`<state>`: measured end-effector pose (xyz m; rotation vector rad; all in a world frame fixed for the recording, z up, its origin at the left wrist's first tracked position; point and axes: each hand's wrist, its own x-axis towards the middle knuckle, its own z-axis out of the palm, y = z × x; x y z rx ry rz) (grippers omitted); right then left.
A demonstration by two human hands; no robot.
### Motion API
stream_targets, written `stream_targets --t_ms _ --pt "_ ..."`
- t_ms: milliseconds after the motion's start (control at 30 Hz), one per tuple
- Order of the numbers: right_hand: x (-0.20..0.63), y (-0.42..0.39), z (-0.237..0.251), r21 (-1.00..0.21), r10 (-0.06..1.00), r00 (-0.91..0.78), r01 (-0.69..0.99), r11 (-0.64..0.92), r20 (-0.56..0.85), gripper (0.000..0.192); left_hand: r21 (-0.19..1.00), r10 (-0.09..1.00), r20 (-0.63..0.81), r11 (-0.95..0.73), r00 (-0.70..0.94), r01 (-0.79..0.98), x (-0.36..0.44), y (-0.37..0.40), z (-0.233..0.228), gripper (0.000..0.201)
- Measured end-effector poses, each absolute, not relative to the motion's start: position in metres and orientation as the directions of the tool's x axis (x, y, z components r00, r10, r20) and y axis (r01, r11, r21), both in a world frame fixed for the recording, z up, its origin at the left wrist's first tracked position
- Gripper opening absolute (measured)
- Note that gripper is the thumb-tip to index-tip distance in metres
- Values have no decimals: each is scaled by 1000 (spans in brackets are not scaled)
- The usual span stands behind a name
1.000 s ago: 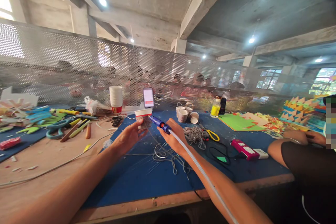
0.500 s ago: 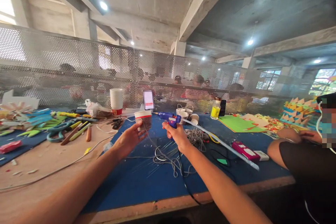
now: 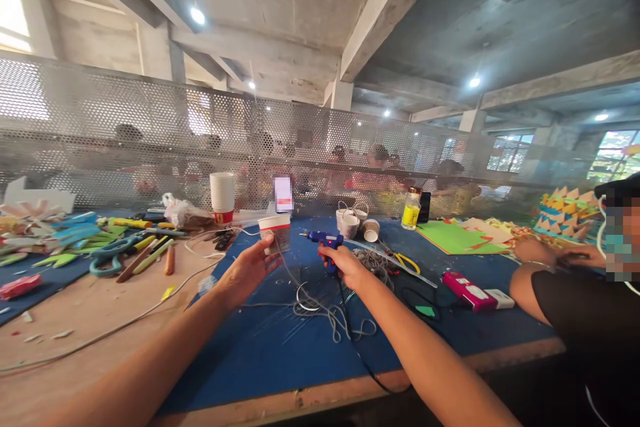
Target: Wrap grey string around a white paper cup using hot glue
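My left hand (image 3: 249, 268) holds a paper cup (image 3: 275, 232) with a white and red rim, wrapped partly in grey cord, above the blue mat (image 3: 280, 340). My right hand (image 3: 345, 265) grips a blue hot glue gun (image 3: 324, 240) by its handle, nozzle pointing left toward the cup, a small gap between them. A long clear glue stick (image 3: 395, 261) juts out the back of the gun to the right. Grey cord (image 3: 320, 307) trails from the cup in loose loops on the mat under both hands.
A stack of cups (image 3: 222, 195), scissors (image 3: 107, 257) and paper scraps lie at left. Small cups (image 3: 356, 223), a yellow bottle (image 3: 411, 208), a pink box (image 3: 467, 290) and green paper (image 3: 453, 237) sit at right. A co-worker's arm (image 3: 543, 280) rests at the right edge. A perforated metal screen (image 3: 125, 133) closes the back.
My right hand has turned the glue gun from lying along my forearm to upright by its handle, nozzle toward the cup. The glue stick swung away to the right. The cup stayed in my left hand.
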<state>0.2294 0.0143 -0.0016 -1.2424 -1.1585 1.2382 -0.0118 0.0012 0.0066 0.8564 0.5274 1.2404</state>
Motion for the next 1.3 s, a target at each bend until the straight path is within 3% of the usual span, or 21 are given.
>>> stream_targets --t_ms 400,1033,1300 --pt "233 15 -3 -963 994 52 247 -107 -97 36 813 955 110 72 274 -578 -13 4 3 25" --pt "234 16 -4 -996 991 -110 -31 -86 -82 30 832 950 122 59 286 -551 -11 2 4 29" --pt "232 13 -5 -997 995 -69 28 -72 -74 30 831 948 129 57 291 -554 -11 3 3 30"
